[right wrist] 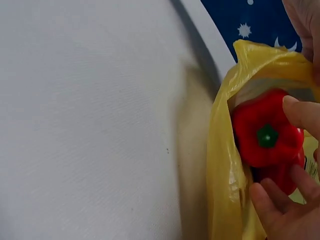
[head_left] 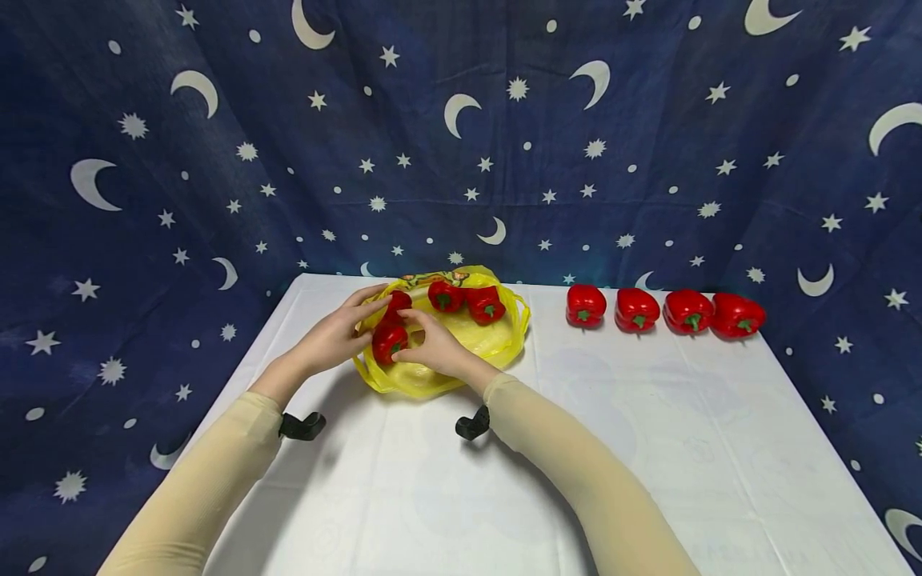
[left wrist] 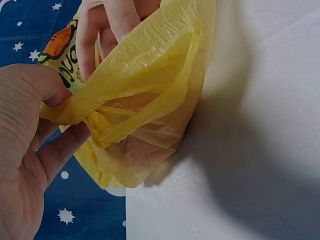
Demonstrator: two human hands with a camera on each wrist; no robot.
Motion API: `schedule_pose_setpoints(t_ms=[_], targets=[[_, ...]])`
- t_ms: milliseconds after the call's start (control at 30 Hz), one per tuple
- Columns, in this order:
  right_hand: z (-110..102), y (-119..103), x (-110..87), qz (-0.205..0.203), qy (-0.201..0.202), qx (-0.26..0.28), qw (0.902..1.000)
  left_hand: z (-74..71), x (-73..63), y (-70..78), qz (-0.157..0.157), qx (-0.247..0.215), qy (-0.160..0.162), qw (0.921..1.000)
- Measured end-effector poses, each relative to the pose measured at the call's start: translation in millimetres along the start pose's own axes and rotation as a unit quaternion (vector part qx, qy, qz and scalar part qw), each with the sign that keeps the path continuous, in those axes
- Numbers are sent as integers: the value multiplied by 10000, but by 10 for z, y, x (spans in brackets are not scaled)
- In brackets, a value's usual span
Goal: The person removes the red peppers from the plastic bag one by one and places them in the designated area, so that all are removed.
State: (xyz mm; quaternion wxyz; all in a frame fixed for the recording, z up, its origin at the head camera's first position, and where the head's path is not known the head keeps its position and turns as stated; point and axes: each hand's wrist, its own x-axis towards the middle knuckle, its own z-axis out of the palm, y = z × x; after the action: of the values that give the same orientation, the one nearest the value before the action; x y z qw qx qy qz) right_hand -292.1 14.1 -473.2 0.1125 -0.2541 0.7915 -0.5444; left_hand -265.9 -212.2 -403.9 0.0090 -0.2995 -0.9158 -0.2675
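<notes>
A dark blue backdrop [head_left: 166, 280], patterned with moons and stars, is hung behind and beside the white-covered worktop [head_left: 461, 496]. From the left, a beige sleeve [head_left: 209, 472] and a black wrist mount [head_left: 302, 427] are seen below the left hand [head_left: 334, 334], by which the edge of the yellow plastic bag [head_left: 425, 386] is pinched between thumb and finger. The bag is spread open on the worktop (some printing can be made out along its far edge), and four red bell peppers are held in it. At its left side, a front pepper [head_left: 387, 344] is set just ahead of a rear pepper [head_left: 399, 302]; toward the back, a middle pepper [head_left: 445, 297] and a right-hand pepper [head_left: 485, 306] are placed side by side. The front pepper is touched by the right hand [head_left: 441, 349], whose thumb and fingers are parted widely; whether it is firmly gripped cannot be told. Further right, well apart from the bag, four more peppers [head_left: 637, 310] are lined up along the far edge, the last two touching.
</notes>
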Motion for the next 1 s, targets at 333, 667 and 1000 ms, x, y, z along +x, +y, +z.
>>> schedule_pose_setpoints(t_ms=[333,667,1000], targets=[[-1,84,86,-17,-280,5,9996,-11,4,-10,27,-58,3,10000],[28,148,144,-37,-342,-49,9994,-3,10,-8,9,-6,-26,10000],[106,145,171,80,-273,-411,9988,-8,-7,6,-37,-61,-70,9999]])
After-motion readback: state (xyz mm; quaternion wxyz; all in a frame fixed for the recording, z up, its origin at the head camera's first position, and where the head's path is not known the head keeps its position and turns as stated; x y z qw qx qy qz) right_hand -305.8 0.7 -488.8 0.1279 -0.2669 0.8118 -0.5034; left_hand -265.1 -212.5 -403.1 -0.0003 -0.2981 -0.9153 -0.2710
